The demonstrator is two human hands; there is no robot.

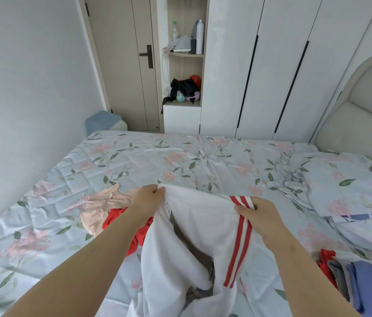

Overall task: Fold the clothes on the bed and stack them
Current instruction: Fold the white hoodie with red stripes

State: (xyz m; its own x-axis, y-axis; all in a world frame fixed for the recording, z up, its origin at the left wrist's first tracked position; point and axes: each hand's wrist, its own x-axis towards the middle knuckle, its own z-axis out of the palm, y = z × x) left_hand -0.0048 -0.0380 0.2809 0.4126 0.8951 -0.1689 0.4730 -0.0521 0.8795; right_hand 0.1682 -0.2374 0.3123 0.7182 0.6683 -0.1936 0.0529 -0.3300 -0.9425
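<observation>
One upper corner of the white garment (pixel 194 227) is pinched by the left hand (pixel 149 197), fingers closed on the cloth. The red-striped corner is clamped by the right hand (pixel 259 216). Its long axis hangs below both sets of fingers toward the bed (pixel 134 161), equally near both hands.

Two bare forearms reaching forward from the bottom of the head view, converging slightly toward the middle. Left hand (pixel 149 196) raised a little farther forward than the other, back of the hand upward, fingers curled and thumb pressed against them in a pinch at the fingertips (pixel 160 190), knuckles bent. Right hand (pixel 259 216) lower and nearer, back of the hand up and turned a little outward, thumb (pixel 241 209) pointing inward toward the left, fingers folded under in a closed grip. Wrists both fairly straight, well apart from each other. No sleeves on either arm.
</observation>
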